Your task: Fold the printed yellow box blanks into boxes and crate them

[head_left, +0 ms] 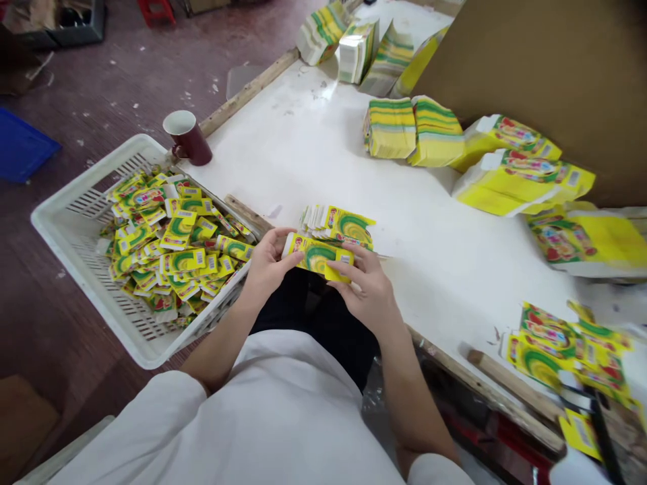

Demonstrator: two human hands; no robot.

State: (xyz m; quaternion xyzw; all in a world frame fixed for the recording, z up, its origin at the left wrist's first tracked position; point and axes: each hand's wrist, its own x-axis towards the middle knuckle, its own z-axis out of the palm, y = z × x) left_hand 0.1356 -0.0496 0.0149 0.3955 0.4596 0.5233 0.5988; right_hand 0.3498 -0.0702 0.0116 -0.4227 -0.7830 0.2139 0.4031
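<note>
Your left hand (270,264) grips one end of the yellow carton (318,259), your right hand (368,286) the other; its long axis spans them at the table's (263,145) near edge, beside the stack (348,225).

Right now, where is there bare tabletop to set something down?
The white table is bare between the mug and the middle carton stacks, and between the right hand and the loose cartons at lower right. It is crowded along the cardboard and in the heaped basket.
</note>
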